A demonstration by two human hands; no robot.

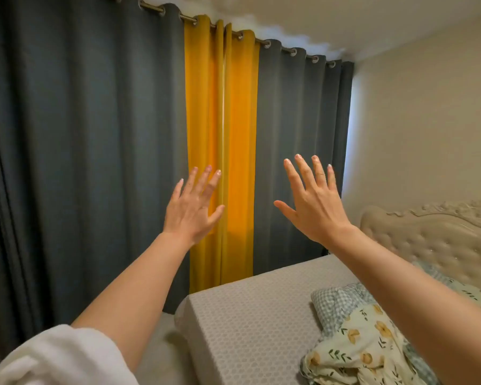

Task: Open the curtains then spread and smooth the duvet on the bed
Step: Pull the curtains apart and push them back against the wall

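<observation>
My left hand [190, 208] and right hand [313, 201], both spread wide and empty, face the closed grey-and-yellow eyelet curtains [222, 134]; yanking low could snag rings on the metal rod [188, 18].

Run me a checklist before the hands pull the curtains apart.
1. Left hand free: ok, fingers spread, holding nothing.
2. Right hand free: ok, fingers spread, holding nothing.
3. Hands on the fabric: cannot tell, both are raised in front of the curtains, but contact is not clear.
4. Split to pull from: ok, the yellow panels meet at the middle, between the grey panels.
5. Curtains open: not ok, they are drawn shut along the rod.
6. Duvet spread: not ok, it lies bunched on the bed.
</observation>
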